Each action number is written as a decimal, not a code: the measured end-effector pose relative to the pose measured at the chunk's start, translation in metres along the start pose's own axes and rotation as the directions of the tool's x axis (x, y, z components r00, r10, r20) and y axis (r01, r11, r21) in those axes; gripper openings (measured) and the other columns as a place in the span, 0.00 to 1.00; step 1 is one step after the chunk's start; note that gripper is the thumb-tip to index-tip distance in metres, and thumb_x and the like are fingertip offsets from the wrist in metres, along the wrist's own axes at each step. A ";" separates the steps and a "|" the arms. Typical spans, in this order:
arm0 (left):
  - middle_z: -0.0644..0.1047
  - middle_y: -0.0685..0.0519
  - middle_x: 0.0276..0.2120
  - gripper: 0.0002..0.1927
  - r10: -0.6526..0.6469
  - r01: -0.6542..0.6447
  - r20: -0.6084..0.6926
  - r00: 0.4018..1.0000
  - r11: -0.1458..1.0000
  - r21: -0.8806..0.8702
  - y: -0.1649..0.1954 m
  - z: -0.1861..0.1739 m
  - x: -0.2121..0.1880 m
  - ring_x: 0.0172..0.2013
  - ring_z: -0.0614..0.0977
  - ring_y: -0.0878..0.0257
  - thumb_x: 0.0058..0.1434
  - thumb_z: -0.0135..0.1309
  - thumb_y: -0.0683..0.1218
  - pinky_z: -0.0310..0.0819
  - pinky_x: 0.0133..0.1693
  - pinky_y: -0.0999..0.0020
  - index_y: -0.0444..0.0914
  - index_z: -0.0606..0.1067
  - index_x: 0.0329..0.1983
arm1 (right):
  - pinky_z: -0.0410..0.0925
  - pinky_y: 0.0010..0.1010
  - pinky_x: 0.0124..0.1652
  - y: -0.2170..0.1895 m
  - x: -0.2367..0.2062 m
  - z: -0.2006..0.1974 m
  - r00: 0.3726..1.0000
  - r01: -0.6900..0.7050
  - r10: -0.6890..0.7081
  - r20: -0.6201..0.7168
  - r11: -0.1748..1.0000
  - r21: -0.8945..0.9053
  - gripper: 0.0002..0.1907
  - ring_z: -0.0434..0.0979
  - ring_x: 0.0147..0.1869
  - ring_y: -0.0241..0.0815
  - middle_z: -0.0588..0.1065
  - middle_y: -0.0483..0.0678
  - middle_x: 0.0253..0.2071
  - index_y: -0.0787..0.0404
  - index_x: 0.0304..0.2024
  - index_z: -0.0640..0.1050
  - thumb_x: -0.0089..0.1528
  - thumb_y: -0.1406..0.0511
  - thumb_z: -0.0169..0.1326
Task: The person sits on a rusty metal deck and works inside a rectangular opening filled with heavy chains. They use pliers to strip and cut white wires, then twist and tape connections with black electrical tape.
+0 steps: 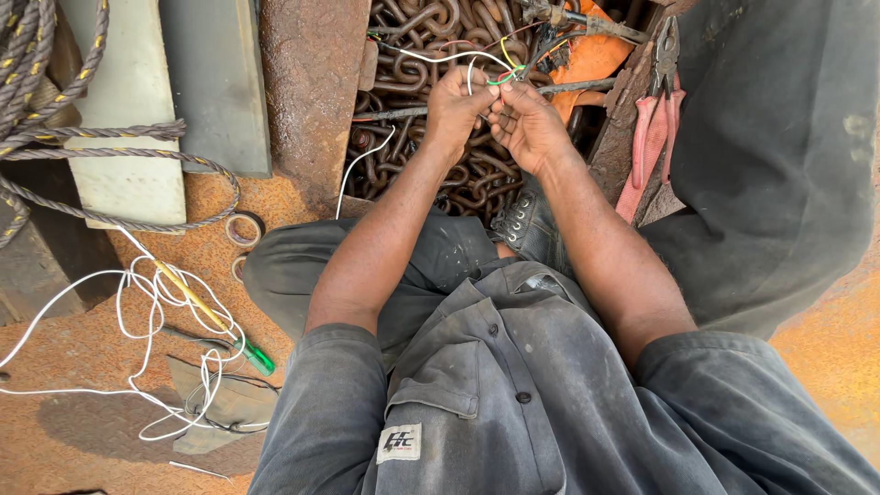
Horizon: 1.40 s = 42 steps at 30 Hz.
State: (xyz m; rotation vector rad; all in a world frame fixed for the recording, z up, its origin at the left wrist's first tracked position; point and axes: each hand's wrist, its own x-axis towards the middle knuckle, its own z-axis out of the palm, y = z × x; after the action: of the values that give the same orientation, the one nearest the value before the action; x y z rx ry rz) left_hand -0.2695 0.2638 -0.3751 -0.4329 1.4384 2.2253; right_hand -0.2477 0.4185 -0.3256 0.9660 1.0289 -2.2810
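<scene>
Grey work shirt [495, 385] below; left hand [456, 108] and right hand [529, 124] both pinch closed on thin white, green and yellow wires [495, 69] above rusty chain [412, 37].

Both hands sit tight together over the heap of rusty chain [440, 174], left hand [456, 108] and right hand [529, 124] touching, thin wires [486, 69] crossing just above them. Crowded ahead: an orange tool [591, 57] lies beyond the fingers. To the right, red-handled pliers [653, 137] lean on the rusty ledge. Leftward a rusty plate [312, 82] walls off the chain. Farther left, coiled white wire [156, 312] and a green-handled screwdriver [252, 356] litter the floor.
</scene>
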 end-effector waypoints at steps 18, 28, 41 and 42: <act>0.80 0.51 0.30 0.04 0.054 0.012 -0.144 0.988 0.905 0.426 0.004 0.040 0.003 0.26 0.74 0.65 0.61 0.59 0.44 0.65 0.27 0.70 0.40 0.78 0.38 | 0.72 0.31 0.48 -0.013 0.005 -0.016 0.966 0.246 -0.259 0.028 0.874 -0.419 0.11 0.75 0.48 0.37 0.77 0.44 0.46 0.61 0.51 0.78 0.70 0.62 0.55; 0.85 0.45 0.42 0.16 0.084 0.008 -0.103 0.991 0.736 0.677 0.077 0.054 -0.032 0.42 0.82 0.51 0.65 0.56 0.54 0.78 0.46 0.56 0.38 0.85 0.42 | 0.72 0.35 0.47 0.009 0.052 0.099 0.998 0.018 -0.062 -0.030 0.661 -0.750 0.15 0.76 0.47 0.41 0.75 0.48 0.44 0.63 0.58 0.76 0.71 0.64 0.48; 0.81 0.48 0.46 0.22 0.163 -0.078 -0.129 0.978 0.864 0.497 0.061 0.093 -0.051 0.44 0.81 0.54 0.50 0.70 0.55 0.75 0.44 0.53 0.39 0.86 0.44 | 0.74 0.32 0.43 -0.060 0.028 -0.003 0.995 0.043 -0.098 -0.018 0.579 -0.814 0.15 0.77 0.43 0.39 0.76 0.49 0.43 0.64 0.61 0.74 0.72 0.68 0.49; 0.81 0.46 0.46 0.24 0.149 -0.057 -0.156 0.976 0.876 0.478 0.062 0.096 -0.050 0.44 0.82 0.53 0.52 0.70 0.56 0.76 0.45 0.54 0.38 0.85 0.47 | 0.74 0.32 0.43 -0.063 0.025 -0.006 0.995 0.048 -0.094 -0.008 0.574 -0.817 0.15 0.77 0.43 0.38 0.76 0.49 0.43 0.64 0.61 0.73 0.72 0.68 0.49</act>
State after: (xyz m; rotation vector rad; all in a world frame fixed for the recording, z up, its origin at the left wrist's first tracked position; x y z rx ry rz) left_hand -0.2613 0.3193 -0.2634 -0.4122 2.0779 1.8495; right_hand -0.3021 0.4589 -0.3183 0.5582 1.9227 -1.4794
